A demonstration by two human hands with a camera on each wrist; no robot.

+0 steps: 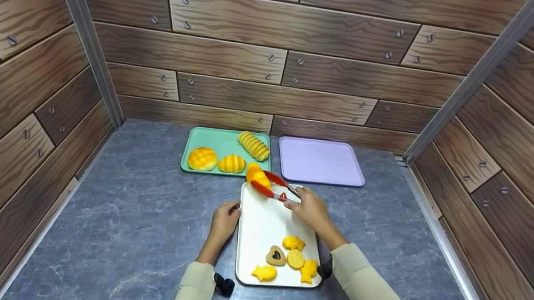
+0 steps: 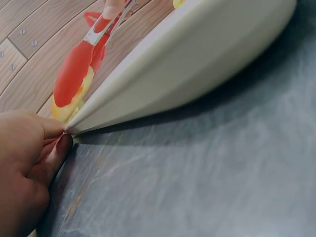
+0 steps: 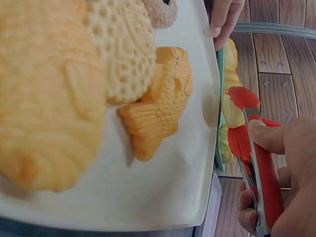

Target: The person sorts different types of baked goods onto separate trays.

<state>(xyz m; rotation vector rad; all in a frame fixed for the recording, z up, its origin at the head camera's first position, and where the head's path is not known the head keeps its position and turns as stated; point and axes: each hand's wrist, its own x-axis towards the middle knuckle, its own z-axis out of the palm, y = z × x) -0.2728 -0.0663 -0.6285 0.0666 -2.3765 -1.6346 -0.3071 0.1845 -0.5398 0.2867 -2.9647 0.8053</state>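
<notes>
My right hand (image 1: 311, 210) grips a pair of red-tipped tongs (image 1: 280, 179). Between the tong heads is a small orange-yellow bread roll (image 1: 254, 172), above the far left corner of the white tray (image 1: 269, 221) and close to the green tray's front edge. At the white tray's left rim, my left hand (image 2: 24, 163) pinches the edge between thumb and fingers. On the near part of that tray lie fish-shaped pastries (image 3: 163, 94), a round patterned biscuit (image 1: 295, 259) and a heart-centred cookie (image 1: 275, 255).
The green tray (image 1: 218, 141) at the back holds a round bun (image 1: 202, 159), a striped roll (image 1: 232, 164) and a long ridged loaf (image 1: 254, 146). Beside it on the right lies a purple tray (image 1: 322, 161). Wood-patterned walls (image 1: 234, 82) enclose the grey table (image 1: 149, 208).
</notes>
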